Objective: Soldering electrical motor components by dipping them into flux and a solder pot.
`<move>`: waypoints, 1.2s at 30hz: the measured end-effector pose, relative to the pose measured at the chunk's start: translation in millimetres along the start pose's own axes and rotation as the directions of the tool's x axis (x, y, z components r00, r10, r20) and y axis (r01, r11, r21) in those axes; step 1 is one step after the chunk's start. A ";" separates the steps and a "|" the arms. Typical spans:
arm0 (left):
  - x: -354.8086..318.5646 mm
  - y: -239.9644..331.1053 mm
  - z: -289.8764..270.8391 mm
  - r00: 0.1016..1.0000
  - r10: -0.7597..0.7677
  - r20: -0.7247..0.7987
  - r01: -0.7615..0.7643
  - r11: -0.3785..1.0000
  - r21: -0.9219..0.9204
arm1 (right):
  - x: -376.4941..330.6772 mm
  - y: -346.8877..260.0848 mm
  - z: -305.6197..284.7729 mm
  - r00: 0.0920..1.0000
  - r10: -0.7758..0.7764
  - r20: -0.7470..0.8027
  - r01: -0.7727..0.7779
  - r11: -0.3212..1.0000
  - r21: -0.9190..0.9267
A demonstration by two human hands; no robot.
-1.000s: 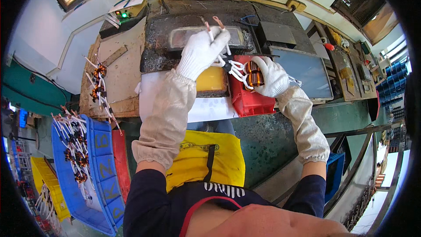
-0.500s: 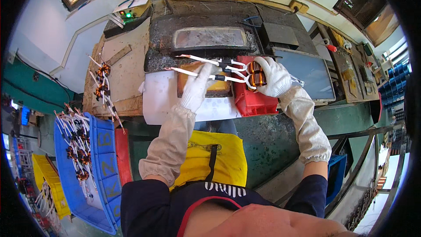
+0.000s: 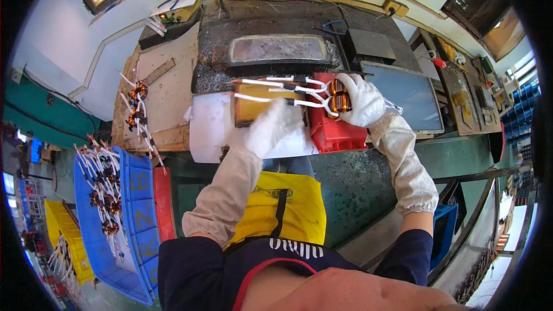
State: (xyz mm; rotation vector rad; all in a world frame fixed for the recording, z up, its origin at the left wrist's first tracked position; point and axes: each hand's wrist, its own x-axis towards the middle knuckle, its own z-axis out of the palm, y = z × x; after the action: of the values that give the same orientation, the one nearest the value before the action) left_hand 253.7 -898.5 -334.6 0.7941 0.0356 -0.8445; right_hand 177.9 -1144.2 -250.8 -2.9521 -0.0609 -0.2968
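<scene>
My gloved right hand (image 3: 367, 101) is closed round a copper-wound coil (image 3: 340, 97) above a red plastic bin (image 3: 340, 133). From the coil, white sleeved leads (image 3: 308, 102) with black bands stretch left over a shallow amber-coloured tray (image 3: 245, 116). My gloved left hand (image 3: 275, 126) is just below the leads, smeared by motion, and its fingers cannot be made out. White paper (image 3: 210, 132) lies under the tray on the bench.
Behind the leads sits a dark block with a rectangular silvery pool (image 3: 276, 49). More coils (image 3: 137, 103) lie at the bench's left. A blue crate (image 3: 141, 213) of coils stands lower left, a yellow crate (image 3: 75, 247) beyond. A grey panel (image 3: 406, 98) is on the right.
My left hand has come away from the leads, moving down and slightly right. The leads now lie closer together; my right hand keeps its hold on the coil.
</scene>
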 end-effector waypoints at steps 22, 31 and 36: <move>81.3 -59.0 52.9 0.412 0.441 0.797 -0.280 -0.771 0.572 | -6.3 5.7 1.6 0.998 0.036 -0.042 -0.040 0.996 -0.079; 93.9 -60.6 63.4 0.431 0.498 0.753 -0.226 -0.748 0.624 | -7.6 6.3 3.9 0.998 0.036 -0.056 -0.040 0.997 -0.062; 98.4 -62.8 60.9 0.455 0.501 0.737 -0.204 -0.746 0.633 | -6.1 6.6 4.3 0.998 0.031 -0.048 -0.034 0.997 -0.069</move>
State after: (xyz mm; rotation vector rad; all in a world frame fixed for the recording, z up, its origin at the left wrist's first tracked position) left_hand 261.5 -1027.2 -361.7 2.3185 -1.1728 0.8819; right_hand 173.1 -1150.0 -257.3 -3.0101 0.0040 -0.3709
